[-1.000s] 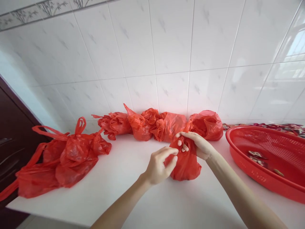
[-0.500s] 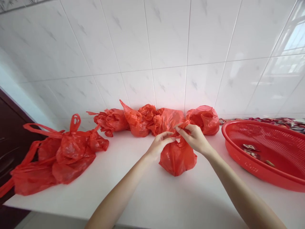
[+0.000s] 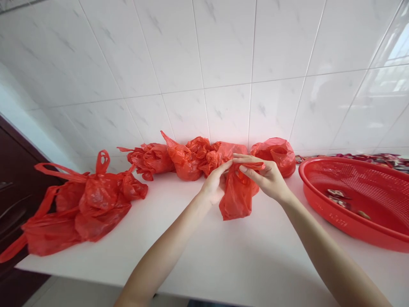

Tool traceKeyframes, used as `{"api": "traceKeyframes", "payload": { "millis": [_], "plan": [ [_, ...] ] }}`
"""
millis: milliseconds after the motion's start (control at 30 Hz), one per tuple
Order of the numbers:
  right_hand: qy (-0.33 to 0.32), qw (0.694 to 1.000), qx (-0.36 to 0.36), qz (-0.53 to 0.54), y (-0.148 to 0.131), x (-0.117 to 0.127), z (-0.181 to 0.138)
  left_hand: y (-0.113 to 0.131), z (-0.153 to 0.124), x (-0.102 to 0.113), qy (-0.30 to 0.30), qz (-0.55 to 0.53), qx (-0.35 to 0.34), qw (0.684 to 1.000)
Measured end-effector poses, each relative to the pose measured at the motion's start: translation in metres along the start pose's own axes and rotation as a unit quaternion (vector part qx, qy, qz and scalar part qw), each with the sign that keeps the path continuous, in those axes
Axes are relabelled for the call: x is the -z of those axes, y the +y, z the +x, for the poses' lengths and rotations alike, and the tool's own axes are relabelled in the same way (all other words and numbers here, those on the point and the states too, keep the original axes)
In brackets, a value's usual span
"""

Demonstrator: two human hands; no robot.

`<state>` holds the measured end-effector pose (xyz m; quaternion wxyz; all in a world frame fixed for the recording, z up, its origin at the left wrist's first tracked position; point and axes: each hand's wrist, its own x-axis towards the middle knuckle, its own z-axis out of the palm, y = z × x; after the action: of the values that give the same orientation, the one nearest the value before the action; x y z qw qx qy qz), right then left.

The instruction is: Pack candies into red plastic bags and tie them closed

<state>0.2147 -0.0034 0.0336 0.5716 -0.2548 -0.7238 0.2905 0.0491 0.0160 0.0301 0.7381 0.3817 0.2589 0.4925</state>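
Note:
A red plastic bag (image 3: pixel 236 198) hangs between my hands above the white table. My left hand (image 3: pixel 217 181) is closed round the bag's left side near its top, with part of the fingers hidden behind it. With thumb and fingers, my right hand (image 3: pixel 263 175) pinches the bag's gathered top on the right. What the bag contains cannot be made out. Close behind my hands stand other red bags, among them a puffed one (image 3: pixel 231 148) and an open-mouthed one (image 3: pixel 275 157) by the wall.
At the right stands a red plastic basket (image 3: pixel 338 219) with a few small packets (image 3: pixel 339 198) inside. Colourful packets (image 3: pixel 380 160) lie behind it. Several handled red bags (image 3: pixel 92 209) fill the table's left end. A tiled wall (image 3: pixel 223 47) closes off the back of the white table (image 3: pixel 179 256).
The bag has been lifted and turned, and looks narrower now. My left hand has shifted from the knotted top onto its side. My right hand has moved slightly right. The view shifted a little.

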Motion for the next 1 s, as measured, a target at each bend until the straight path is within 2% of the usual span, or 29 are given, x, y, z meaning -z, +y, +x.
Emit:
{"api": "traceKeyframes", "payload": {
  "millis": [133,233,300,433,533,633,700,767,833,900,1000],
  "plan": [
    [0.034,0.999,0.018,-0.029,-0.003,0.006,0.001,0.007,0.0,-0.004,0.009,0.019,-0.029,0.999],
    [0.044,0.997,0.037,-0.047,-0.006,0.012,0.002,0.014,0.001,-0.002,0.057,0.022,-0.05,0.997],
    [0.026,0.996,0.052,-0.062,-0.007,0.017,0.002,0.019,0.004,0.004,0.081,0.036,-0.065,0.994],
    [-0.07,0.988,0.076,-0.115,-0.01,0.027,0.0,0.029,0.011,0.028,0.165,0.117,-0.124,0.972],
    [-0.174,0.973,0.073,-0.135,-0.012,0.032,0.0,0.03,0.014,0.058,0.227,0.148,-0.129,0.954],
    [-0.267,0.952,0.056,-0.14,-0.011,0.032,0.0,0.025,0.012,0.084,0.258,0.174,-0.119,0.943],
    [-0.298,0.944,0.037,-0.137,-0.01,0.03,0.001,0.021,0.01,0.095,0.262,0.195,-0.116,0.938],
    [-0.291,0.948,-0.003,-0.127,-0.009,0.027,0.002,0.019,0.008,0.098,0.252,0.214,-0.124,0.936],
    [-0.251,0.962,-0.057,-0.097,-0.009,0.024,0.001,0.021,0.008,0.092,0.232,0.229,-0.145,0.934],
    [-0.199,0.974,-0.097,-0.04,-0.01,0.02,0.001,0.026,0.007,0.078,0.208,0.238,-0.168,0.934],
    [-0.131,0.984,-0.117,0.037,-0.01,0.008,0.001,0.035,0.003,0.049,0.143,0.264,-0.204,0.932]
  ]
}}
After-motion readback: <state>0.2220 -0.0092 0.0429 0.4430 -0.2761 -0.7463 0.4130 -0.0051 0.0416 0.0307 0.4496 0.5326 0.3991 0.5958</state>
